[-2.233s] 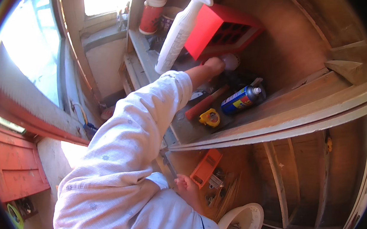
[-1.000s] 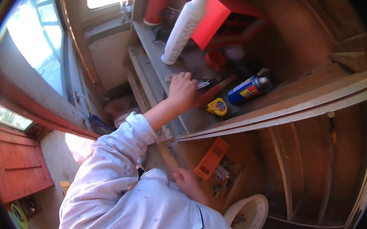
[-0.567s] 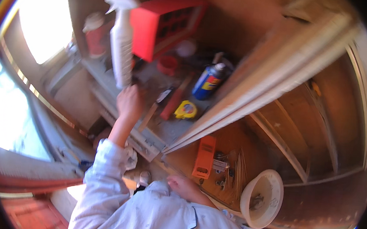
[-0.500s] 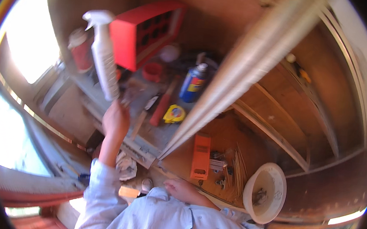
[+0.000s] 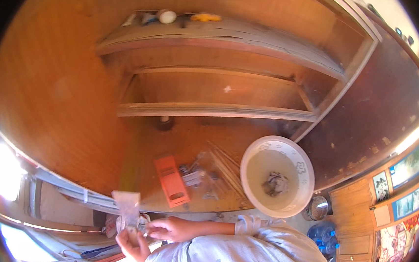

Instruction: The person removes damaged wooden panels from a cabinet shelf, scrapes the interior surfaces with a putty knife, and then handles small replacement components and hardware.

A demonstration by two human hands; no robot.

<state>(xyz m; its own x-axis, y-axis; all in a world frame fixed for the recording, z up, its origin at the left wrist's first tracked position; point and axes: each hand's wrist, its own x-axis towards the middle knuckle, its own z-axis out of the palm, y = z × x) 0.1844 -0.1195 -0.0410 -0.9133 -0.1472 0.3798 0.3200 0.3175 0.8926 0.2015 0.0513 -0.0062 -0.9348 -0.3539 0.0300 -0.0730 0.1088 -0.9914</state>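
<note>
My left hand point(image 5: 132, 245), low at the left, is closed around the handle of a scraper point(image 5: 126, 205) with a wide, flat, pale blade. The blade points up and away from me. Just right of it is my right hand point(image 5: 170, 228), its fingers curled beside the scraper; whether anything is between them I cannot make out. A crumpled white bag or cloth point(image 5: 143, 220) shows behind the hands.
On the cabinet floor lie an orange slotted grater-like piece point(image 5: 172, 181), small metal parts point(image 5: 193, 177) and thin sticks point(image 5: 227, 169). A white basin point(image 5: 249, 193) holds cloudy water and a wet rag point(image 5: 275, 184). A shelf point(image 5: 227, 36) crosses above; blue water jugs point(image 5: 323, 233) stand at right.
My view has swung right, from the cluttered shelf with the spray bottle to the cabinet. My left hand has drawn back from that shelf and now holds the scraper; my right hand is beside it.
</note>
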